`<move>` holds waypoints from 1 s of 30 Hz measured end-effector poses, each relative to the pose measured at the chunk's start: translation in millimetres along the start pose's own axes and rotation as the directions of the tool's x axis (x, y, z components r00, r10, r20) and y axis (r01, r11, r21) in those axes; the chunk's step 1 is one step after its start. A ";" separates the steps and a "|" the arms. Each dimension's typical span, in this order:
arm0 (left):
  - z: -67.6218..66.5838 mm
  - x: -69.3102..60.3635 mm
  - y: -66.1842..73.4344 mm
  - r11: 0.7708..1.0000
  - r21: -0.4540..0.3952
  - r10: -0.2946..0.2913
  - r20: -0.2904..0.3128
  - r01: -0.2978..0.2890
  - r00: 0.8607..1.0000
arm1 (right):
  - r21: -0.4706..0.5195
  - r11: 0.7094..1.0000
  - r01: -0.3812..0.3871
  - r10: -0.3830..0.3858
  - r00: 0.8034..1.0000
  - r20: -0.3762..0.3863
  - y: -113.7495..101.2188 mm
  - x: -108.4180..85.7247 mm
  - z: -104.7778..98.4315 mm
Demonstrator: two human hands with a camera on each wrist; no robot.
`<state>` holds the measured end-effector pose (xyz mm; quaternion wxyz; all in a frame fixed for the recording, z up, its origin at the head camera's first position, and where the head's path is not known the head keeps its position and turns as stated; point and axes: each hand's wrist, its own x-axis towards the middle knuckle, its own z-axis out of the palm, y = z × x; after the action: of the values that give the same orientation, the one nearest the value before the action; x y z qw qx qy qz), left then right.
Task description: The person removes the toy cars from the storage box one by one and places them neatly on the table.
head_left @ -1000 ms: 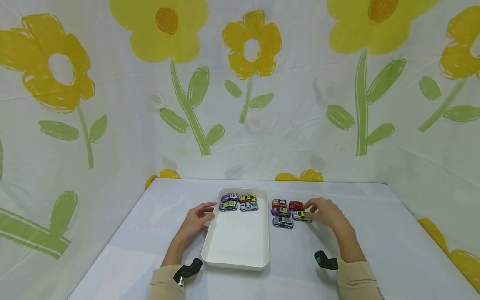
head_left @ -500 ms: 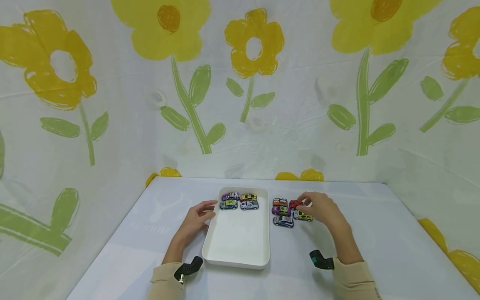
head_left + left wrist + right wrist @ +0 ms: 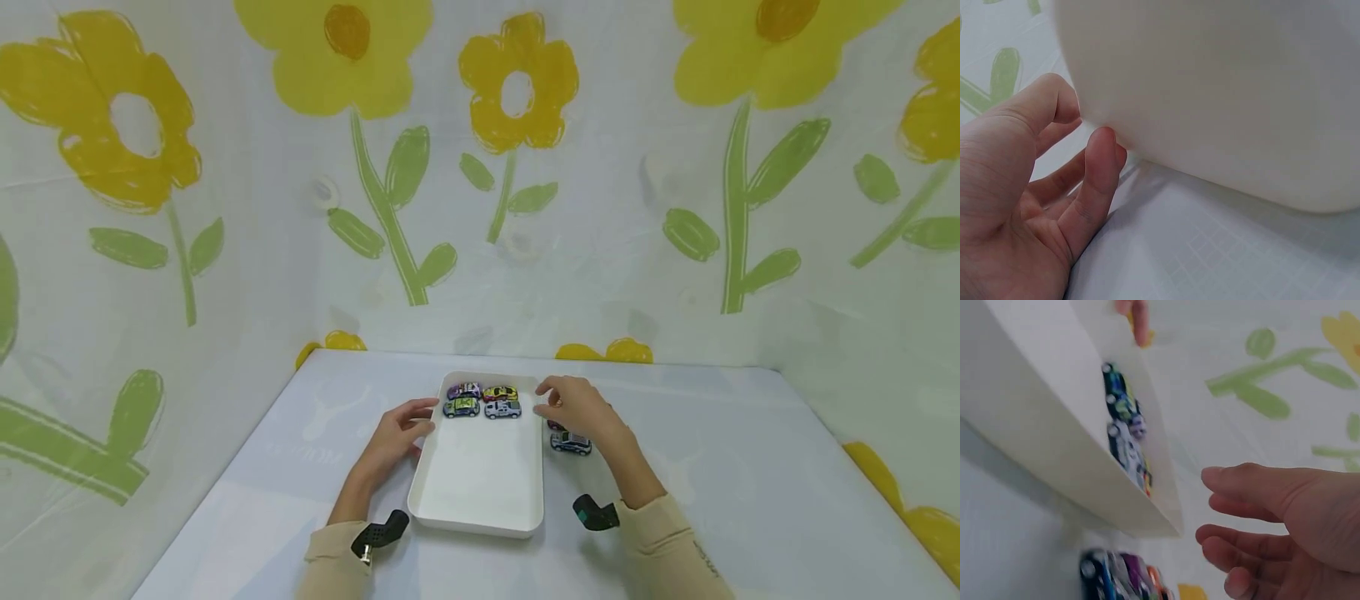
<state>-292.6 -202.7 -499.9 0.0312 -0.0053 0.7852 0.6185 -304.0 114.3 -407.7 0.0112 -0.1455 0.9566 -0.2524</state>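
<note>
A white tray point(image 3: 480, 475) lies on the table, with several small toy cars inside at its far end, among them a green one point(image 3: 461, 407) and a silver one point(image 3: 502, 409). At the tray's left wall, my left hand point(image 3: 392, 437) touches the side with relaxed, bent fingers. My right hand point(image 3: 581, 408) hovers by the tray's right rim, thumb and fingers apart and nothing visible between them in the right wrist view. Beneath it, a silver-and-blue toy car point(image 3: 571, 442) sits outside the tray. The other cars there are mostly hidden by the hand in the head view.
The right wrist view shows a blurred cluster of toy cars point(image 3: 1125, 575) beside the tray's outer wall. A white table point(image 3: 712, 467) surrounds the tray. Flower-printed fabric point(image 3: 600, 275) hangs behind and at both sides.
My right hand has moved left, from the red and yellow cars across the loose group to the tray's right rim. My left hand stays at the tray's left side.
</note>
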 end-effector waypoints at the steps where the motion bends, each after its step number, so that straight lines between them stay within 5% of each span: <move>1: 0.1 0.3 0.7 1.000 0.002 0.003 0.000 -0.003 1.000 | 0.003 1.000 0.004 -0.005 1.000 0.010 -5.3 3.0 2.5; 9: -3.8 0.2 0.7 1.000 -0.002 -0.001 -0.006 0.001 1.000 | -0.056 0.997 0.057 -0.053 0.996 0.066 -33.2 29.3 26.8; 17: -2.3 -1.4 1.6 1.000 -0.011 -0.011 -0.007 0.011 1.000 | -0.133 0.990 0.046 -0.039 0.998 0.056 -37.5 45.6 50.4; 30: -2.6 -0.7 0.6 1.000 -0.016 0.004 -0.006 -0.004 1.000 | -0.154 0.988 0.027 -0.017 0.998 0.062 -38.3 51.2 53.5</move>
<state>-292.1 -205.2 -498.7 0.0278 -0.0057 0.7803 0.6248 -337.5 42.4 -433.1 0.0259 -0.1640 0.9708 -0.1731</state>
